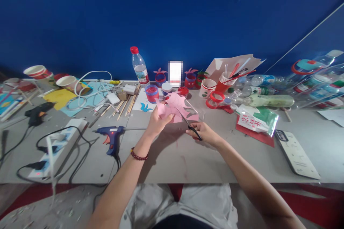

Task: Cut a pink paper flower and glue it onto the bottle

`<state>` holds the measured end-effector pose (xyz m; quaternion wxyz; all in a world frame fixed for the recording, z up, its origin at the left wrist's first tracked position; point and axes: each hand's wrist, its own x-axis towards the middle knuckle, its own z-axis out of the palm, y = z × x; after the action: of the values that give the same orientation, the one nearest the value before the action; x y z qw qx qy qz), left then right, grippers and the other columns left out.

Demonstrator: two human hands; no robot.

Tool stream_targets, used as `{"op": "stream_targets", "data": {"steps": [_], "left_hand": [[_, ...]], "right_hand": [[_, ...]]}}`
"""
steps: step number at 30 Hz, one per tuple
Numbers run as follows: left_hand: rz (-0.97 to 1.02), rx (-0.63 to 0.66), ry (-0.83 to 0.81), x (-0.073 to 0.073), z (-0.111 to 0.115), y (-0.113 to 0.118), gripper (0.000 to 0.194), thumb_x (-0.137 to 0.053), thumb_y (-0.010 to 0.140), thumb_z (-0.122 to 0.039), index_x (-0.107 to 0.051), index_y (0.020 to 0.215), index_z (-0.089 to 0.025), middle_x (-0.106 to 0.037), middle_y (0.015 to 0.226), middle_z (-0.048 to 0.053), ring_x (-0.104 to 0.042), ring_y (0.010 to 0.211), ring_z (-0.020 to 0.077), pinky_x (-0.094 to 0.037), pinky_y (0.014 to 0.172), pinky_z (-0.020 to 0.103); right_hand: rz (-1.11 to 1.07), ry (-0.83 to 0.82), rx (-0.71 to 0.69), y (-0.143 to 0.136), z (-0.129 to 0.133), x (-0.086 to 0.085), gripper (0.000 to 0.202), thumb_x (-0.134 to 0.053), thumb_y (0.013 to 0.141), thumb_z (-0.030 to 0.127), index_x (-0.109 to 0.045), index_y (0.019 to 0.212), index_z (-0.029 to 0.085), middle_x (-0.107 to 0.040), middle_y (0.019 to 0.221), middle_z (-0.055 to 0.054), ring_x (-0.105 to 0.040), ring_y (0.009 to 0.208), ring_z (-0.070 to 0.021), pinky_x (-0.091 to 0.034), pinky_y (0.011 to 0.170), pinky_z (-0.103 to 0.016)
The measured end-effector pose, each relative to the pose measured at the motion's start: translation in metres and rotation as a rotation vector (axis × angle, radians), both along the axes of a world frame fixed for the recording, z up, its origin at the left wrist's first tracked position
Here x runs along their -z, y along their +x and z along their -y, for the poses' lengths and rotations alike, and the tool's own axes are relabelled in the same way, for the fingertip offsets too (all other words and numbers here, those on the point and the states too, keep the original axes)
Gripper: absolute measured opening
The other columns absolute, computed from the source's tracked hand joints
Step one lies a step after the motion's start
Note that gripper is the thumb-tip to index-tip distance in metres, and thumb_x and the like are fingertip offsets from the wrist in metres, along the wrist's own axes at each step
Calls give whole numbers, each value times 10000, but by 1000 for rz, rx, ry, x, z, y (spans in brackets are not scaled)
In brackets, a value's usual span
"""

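Observation:
A piece of pink paper [176, 105] with jagged, cut edges is held up over the middle of the table. My left hand [160, 118] pinches its lower left side, thumb on top. In my right hand [205, 134] are black-handled scissors [194, 131], fingers wrapped round the handles. The scissor blades point up and left and lie against the paper; whether they are open is hard to make out. Just behind the paper stand a red-and-blue cup [152, 94] and a red tape roll [183, 92]. A blue leafy paper cutout [145, 107] rests on white paper to the left.
A blue glue gun [111, 137] lies left of my arm, its cord running down to the table edge near a power strip [60, 148]. A water bottle [139, 66] stands at the back. Plastic bottles [268, 91] and a phone [297, 155] lie to the right.

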<state>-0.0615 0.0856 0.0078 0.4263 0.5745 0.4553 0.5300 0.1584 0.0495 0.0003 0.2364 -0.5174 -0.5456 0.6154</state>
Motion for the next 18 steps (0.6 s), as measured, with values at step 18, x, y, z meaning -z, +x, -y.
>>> {"op": "stream_targets", "data": {"steps": [18], "left_hand": [[45,0,42,6,-4,0,597,-791,699,-402,-573,1201,-163,-691,1148,127,-661,1088,277,-542,954,432]], "right_hand": [[-25,0,-6,-1,1,1,500,-772,678,558,-421,658,203,-391,483,78,-281,455,-54,-183,440,-215]]}}
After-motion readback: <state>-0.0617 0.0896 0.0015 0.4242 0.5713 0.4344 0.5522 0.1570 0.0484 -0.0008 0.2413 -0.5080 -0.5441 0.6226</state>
